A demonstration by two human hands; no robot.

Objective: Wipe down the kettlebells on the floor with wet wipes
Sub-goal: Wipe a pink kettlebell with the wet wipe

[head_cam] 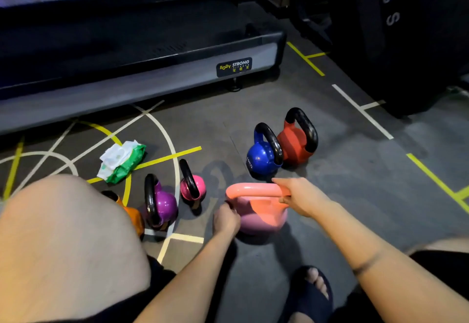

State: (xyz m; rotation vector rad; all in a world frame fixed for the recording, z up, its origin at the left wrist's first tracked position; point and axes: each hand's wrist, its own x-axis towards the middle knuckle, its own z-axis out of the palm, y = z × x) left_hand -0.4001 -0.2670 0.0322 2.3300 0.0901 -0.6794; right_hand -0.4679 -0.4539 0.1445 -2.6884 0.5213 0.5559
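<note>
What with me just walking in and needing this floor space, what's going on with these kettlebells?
A person crouches over the pale pink kettlebell. Their right hand grips its handle; their left hand is against its side, and whether it holds a wipe is hidden. The green pack of wet wipes lies on the floor to the left. The blue kettlebell and red kettlebell stand beyond it, untouched.

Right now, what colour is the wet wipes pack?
The pack is green and white; head view.

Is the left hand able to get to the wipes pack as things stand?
Probably yes, but not straight: the purple kettlebell and the magenta kettlebell stand between the left hand and the wipes pack, so it must pass over them.
</note>
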